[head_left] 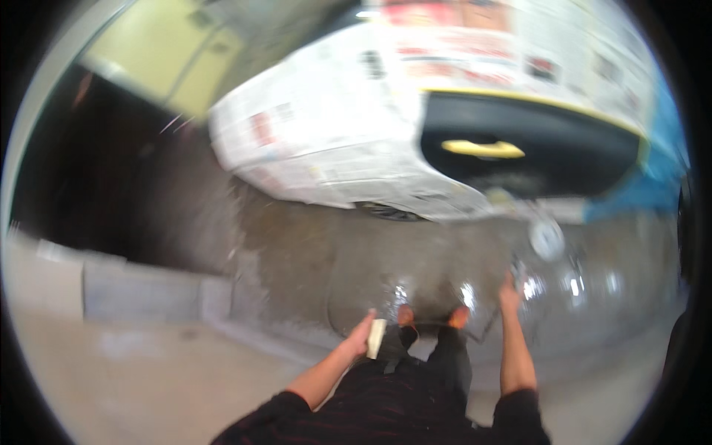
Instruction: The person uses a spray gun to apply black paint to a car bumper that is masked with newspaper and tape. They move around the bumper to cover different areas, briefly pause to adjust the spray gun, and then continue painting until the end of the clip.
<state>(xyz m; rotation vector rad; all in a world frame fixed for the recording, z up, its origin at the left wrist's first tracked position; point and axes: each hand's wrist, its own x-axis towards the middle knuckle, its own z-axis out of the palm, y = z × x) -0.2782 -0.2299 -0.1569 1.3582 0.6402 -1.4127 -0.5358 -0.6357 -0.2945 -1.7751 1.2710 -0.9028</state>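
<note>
My left hand point(360, 336) is closed round a pale cream, flat block-like piece point(376, 339) in front of my waist. Farther out to the right, my right hand point(509, 291) grips a small grey tool point(518, 271), too blurred to name. A round white thing point(546, 239) shows just beyond it; whether the two are joined I cannot tell. Ahead stands a car masked with newspaper sheets point(319, 111). One dark door panel point(534, 141) is left bare, edged with yellow tape, and its handle point(483, 149) is covered in yellow. Neither hand touches the car.
Wet, shiny concrete floor point(297, 245) lies between me and the car. Blue sheeting point(653, 182) hangs at its right end. A wheel point(393, 213) peeks out under the paper. On the left are a dark area point(111, 178), a low grey ledge point(141, 293) and a pale yellow panel point(163, 55).
</note>
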